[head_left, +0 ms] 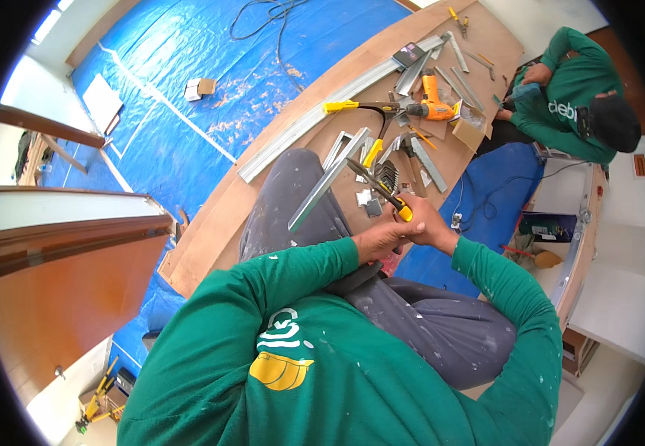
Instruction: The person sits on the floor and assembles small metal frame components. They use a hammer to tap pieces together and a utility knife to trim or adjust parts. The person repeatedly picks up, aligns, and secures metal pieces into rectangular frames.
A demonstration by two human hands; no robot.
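My two hands meet in front of my lap. My right hand is closed around the yellow handle of a snips-like hand tool, whose long dark jaws point up and left. My left hand presses against the right one with its fingers curled; what lies inside it is hidden. A galvanized metal profile slants across my raised left knee, beside the jaws. Further up on the wooden board, yellow-handled snips lie spread apart near an orange cordless drill.
Metal profiles, a long metal track, a small cardboard box and a pencil lie on the wooden board. Blue sheeting covers the floor. A co-worker in green sits at right. A wooden door stands at left.
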